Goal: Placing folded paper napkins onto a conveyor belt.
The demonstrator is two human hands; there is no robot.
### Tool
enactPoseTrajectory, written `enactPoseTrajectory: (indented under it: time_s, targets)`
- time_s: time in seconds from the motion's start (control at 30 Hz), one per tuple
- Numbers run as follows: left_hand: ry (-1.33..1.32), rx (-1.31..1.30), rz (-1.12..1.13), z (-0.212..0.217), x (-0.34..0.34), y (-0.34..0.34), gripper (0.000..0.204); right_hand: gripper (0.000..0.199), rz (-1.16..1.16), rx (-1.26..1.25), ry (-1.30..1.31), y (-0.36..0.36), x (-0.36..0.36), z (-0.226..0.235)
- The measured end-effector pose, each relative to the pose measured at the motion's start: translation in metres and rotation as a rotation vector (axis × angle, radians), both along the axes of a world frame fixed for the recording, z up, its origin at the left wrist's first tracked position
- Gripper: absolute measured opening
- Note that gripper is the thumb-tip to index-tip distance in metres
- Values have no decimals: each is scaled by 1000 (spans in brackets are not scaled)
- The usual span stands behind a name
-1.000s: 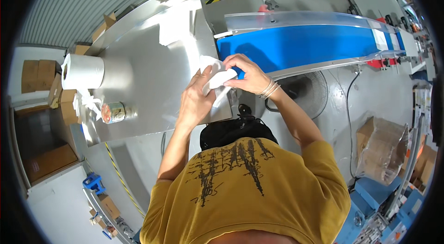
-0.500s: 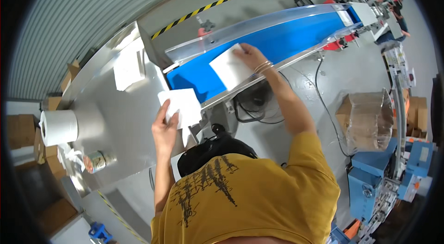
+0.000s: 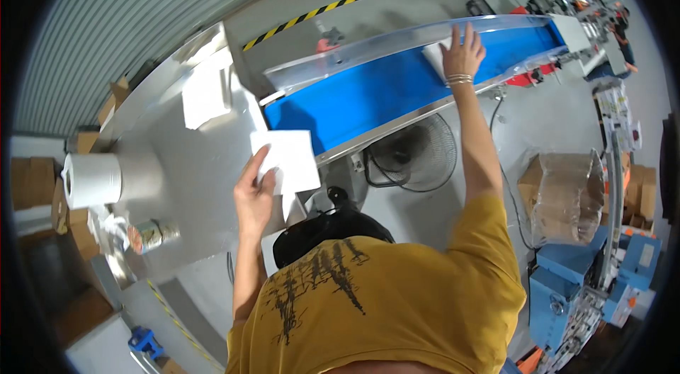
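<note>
The left hand (image 3: 253, 191) has its fingers clamped on white sheets (image 3: 292, 160) where the blue belt (image 3: 368, 101) meets the desk (image 3: 195, 197), while the right hand (image 3: 464, 59), fingers spread apart, is at a lone sheet (image 3: 435, 61) on the belt, whether touching I cannot tell.

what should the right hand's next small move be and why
Probably lift the right hand clear of the white piece on the blue belt: its fingers look spread rather than closed around that piece, and the left hand already holds another white piece by the belt's left end. Whether the right fingertips touch anything is hard to tell.
</note>
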State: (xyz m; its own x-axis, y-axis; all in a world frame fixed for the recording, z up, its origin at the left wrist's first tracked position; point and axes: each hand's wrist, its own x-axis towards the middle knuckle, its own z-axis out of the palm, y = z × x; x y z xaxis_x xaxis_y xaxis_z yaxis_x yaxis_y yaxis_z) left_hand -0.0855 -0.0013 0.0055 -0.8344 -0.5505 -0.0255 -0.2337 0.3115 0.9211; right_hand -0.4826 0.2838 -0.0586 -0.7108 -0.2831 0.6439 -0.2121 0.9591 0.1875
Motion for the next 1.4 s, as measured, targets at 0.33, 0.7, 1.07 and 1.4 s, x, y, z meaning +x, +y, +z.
enactPoseTrajectory:
  time_s: [0.33,0.7,1.07,1.4]
  targets:
    - [-78,652,-424,-1,-76,1,41,59,1120,-1076,-2017,-99,165,24]
    - [-3,266,-47,-33,-89,2,65,31,499,-1123,-1702,-54,97,10]
    - [-114,191,-40,-77,0,-11,40,59,8,-26,-409,-5,38,-12]
    - [-88,255,-218,-101,19,-51,20,52,456,-601,-364,-82,253,-7]
